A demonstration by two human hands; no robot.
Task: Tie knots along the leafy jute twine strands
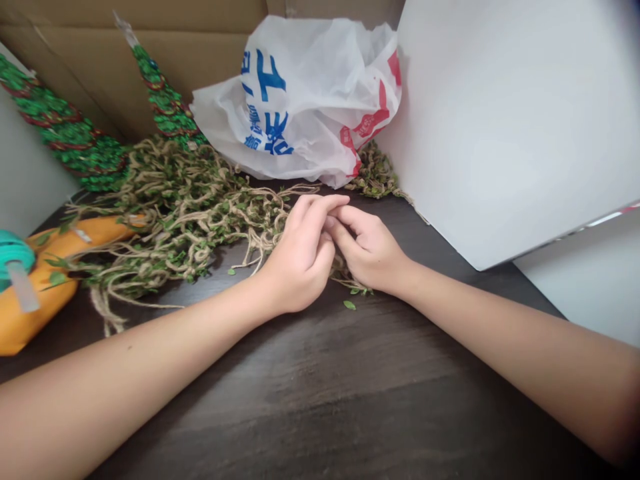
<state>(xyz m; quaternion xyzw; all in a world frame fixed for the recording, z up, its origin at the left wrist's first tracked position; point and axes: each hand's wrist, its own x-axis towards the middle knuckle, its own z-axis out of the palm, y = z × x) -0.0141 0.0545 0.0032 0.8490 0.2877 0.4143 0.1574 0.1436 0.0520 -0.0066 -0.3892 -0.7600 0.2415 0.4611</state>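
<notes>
My left hand [303, 260] and my right hand [373, 250] meet over the dark table, fingertips touching and overlapping. Both hands are closed, with the fingers bent and pressed together; whatever lies between them, if anything, is hidden. A tangled heap of jute twine garland with small green leaves [195, 227] spreads to the left, its loose ends reaching my left hand. Under my right hand a bit of leafy twine [343, 270] shows. One loose green leaf [349, 305] lies on the wood just in front of the hands.
A white plastic bag [320, 93] with blue and red print stands behind the heap. Two green tinsel trees [65, 127] lean at back left. An orange packet [55, 287] and a teal object [15, 257] lie left. A large white panel [510, 127] stands right; cardboard [200, 47] backs the dark table [310, 400].
</notes>
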